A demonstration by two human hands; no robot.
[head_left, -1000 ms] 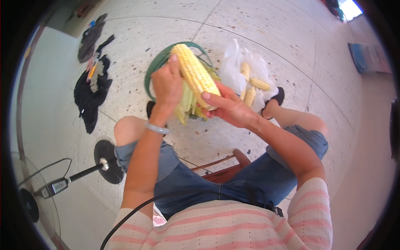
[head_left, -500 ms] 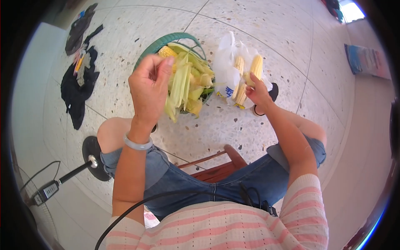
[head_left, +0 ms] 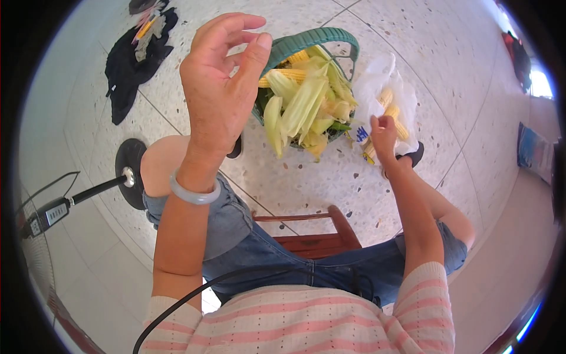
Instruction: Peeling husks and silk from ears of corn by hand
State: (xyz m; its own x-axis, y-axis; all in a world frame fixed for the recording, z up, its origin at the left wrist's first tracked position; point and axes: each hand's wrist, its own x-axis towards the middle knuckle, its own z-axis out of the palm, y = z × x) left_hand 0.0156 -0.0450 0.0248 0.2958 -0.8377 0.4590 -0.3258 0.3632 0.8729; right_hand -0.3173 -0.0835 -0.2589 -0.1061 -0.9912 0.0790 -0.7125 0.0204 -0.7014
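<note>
My left hand (head_left: 221,82) is raised over the near left side of a green basket (head_left: 318,36), thumb and fingers apart, nothing visible between them. Pale green corn husks (head_left: 306,106) are heaped in the basket, with yellow corn cobs (head_left: 289,76) among them. On the right, a white plastic bag (head_left: 368,88) holds several husked corn cobs (head_left: 400,123). Beside these cobs is my right hand (head_left: 384,141), its fingers curled together at the bag's near side. Whatever its fingertips may hold is too small to make out.
A small reddish wooden stool (head_left: 318,243) stands between my legs. The round base of a black stand (head_left: 131,174) is by my left knee. Dark cloth (head_left: 135,68) lies on the speckled floor at far left. A dark cable (head_left: 236,274) crosses my lap.
My left hand has risen and its fingers have spread. My right hand has let go of the corn cob, which now lies in the bag. The whole view has shifted.
</note>
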